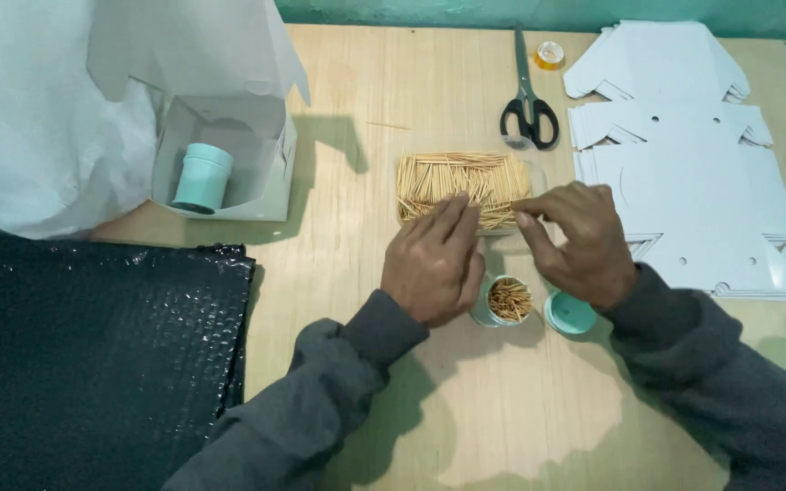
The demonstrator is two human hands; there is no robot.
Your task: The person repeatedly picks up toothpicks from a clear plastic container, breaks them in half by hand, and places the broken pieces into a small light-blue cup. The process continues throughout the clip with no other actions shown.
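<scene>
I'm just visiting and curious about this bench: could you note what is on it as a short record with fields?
Left hand: left hand over the near edge of the clear tray of toothpicks, fingers on the sticks
Right hand: right hand pinching at the tray's right end
Between the hands: small round holder filled with toothpicks, its mint lid lying beside it
Back of table: black-handled scissors, tape roll
Right: stack of flat white box blanks
Left: open white box with a mint capped holder inside; black bubble mailer
</scene>
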